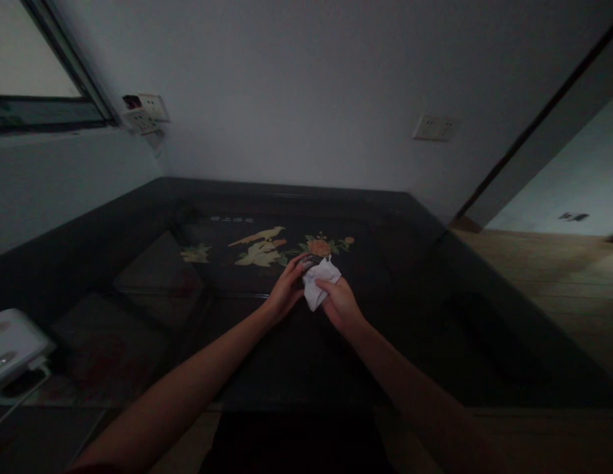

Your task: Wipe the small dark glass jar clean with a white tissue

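Between the two hands, just above the bench or resting on it (which of the two I cannot tell), is a crumpled white cloth (319,283), possibly tissue, pressed against a small dark object (311,261) that shows a few pale glints. The right hand (342,303) is closed on the cloth, thumb lying over its near side. The left hand (286,289) curls its fingers round the left edge of the dark object; how firmly, the dim light hides. The hands are close together, with the cloth filling most of the gap between them.

The cloth looks light, soft and limp, so a pinch with thumb over fingers should hold it well. The dark object seems light and stiff, perhaps smooth enough to slip or mark; its outer edge would be the sensible place to grip, with gentle pressure in case it is fragile.

Just beyond the hands, a bird picture (259,253) and an orange flower (319,247) decorate the dark, glossy bench (286,368). Well to the left of the left hand sits a white box (17,339) with a pale cable (22,400). Farther off, past the hands, a wall socket (437,128) shows on the wall (296,99).
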Motion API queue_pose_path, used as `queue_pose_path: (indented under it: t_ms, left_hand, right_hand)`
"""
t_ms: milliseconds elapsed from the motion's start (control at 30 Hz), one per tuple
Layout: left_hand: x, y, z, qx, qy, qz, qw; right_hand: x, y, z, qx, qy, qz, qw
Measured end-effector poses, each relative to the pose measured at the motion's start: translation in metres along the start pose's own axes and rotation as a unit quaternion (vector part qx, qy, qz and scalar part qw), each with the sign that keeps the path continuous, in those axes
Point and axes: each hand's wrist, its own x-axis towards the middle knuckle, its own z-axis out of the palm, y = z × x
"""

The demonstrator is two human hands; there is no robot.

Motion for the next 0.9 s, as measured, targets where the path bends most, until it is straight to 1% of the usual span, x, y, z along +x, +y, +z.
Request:
queue_pose_path:
  t_ms: [33,100,167,200,233,267,333,367,467,533,567,600,633,667,700,767,833,867,900]
  left_hand:
    - [0.0,0.0,0.0,-0.002,-0.003,0.002,1.0]
    - [0.0,-0.001,-0.001,-0.006,-0.006,0.006,1.0]
    - [0.0,-0.001,-0.001,-0.008,-0.003,0.007,1.0]
    - [0.0,-0.001,-0.001,-0.007,0.001,0.004,1.0]
    - [0.0,0.0,-0.002,-0.005,0.006,0.0,1.0]
    - [0.0,0.0,-0.002,-0.005,0.01,-0.004,1.0]
    - [0.0,0.0,-0.002,-0.012,0.019,-0.006,1.0]
    - [0.0,0.0,-0.002,-0.018,0.023,-0.003,1.0]
    - [0.001,0.0,-0.001,-0.032,0.028,0.003,0.999]
    - [0.001,0.0,0.001,-0.028,0.024,0.001,0.999]
    - [0.001,0.0,0.001,-0.022,0.02,0.001,1.0]
    - [0.0,0.0,0.001,-0.016,0.017,0.001,1.0]
    - [0.0,0.0,0.002,-0.012,0.014,0.001,1.0]
    - [-0.001,0.0,0.002,-0.008,0.012,0.001,1.0]
    - [-0.001,0.001,0.002,-0.007,0.011,0.001,1.0]
    - [-0.002,0.001,0.003,-0.005,0.012,-0.003,1.0]
    - [-0.002,0.002,0.003,-0.003,0.015,-0.008,1.0]
    - [-0.001,0.002,0.003,-0.003,0.015,-0.008,1.0]
    - [-0.001,0.001,0.002,-0.004,0.015,-0.005,1.0]
  right_hand:
    - [0.0,0.001,0.0,0.019,-0.002,0.0,1.0]
    - [0.0,0.001,-0.001,-0.003,-0.011,-0.004,1.0]
    - [-0.002,-0.001,-0.003,-0.1,-0.023,-0.019,0.995]
    - [-0.003,-0.003,-0.003,-0.169,-0.034,-0.033,0.984]
    - [-0.005,-0.006,-0.003,-0.243,-0.053,-0.053,0.967]
    - [-0.007,-0.009,-0.003,-0.317,-0.077,-0.076,0.942]
    - [-0.012,-0.019,-0.001,-0.448,-0.134,-0.118,0.876]
    - [-0.014,-0.023,0.0,-0.508,-0.157,-0.126,0.837]
    - [-0.021,-0.035,0.005,-0.674,-0.184,-0.125,0.705]
    - [-0.023,-0.038,0.008,-0.748,-0.191,-0.127,0.623]
    - [-0.023,-0.039,0.01,-0.773,-0.192,-0.131,0.59]
    - [-0.023,-0.038,0.011,-0.791,-0.192,-0.136,0.564]
    - [-0.023,-0.038,0.011,-0.804,-0.192,-0.14,0.546]
    - [-0.023,-0.037,0.012,-0.812,-0.191,-0.143,0.534]
    - [-0.023,-0.036,0.012,-0.815,-0.19,-0.145,0.528]
    - [-0.023,-0.034,0.012,-0.811,-0.188,-0.146,0.535]
    - [-0.024,-0.033,0.011,-0.793,-0.184,-0.142,0.564]
    - [-0.024,-0.033,0.01,-0.778,-0.179,-0.136,0.586]
    - [-0.024,-0.032,0.009,-0.759,-0.173,-0.127,0.615]
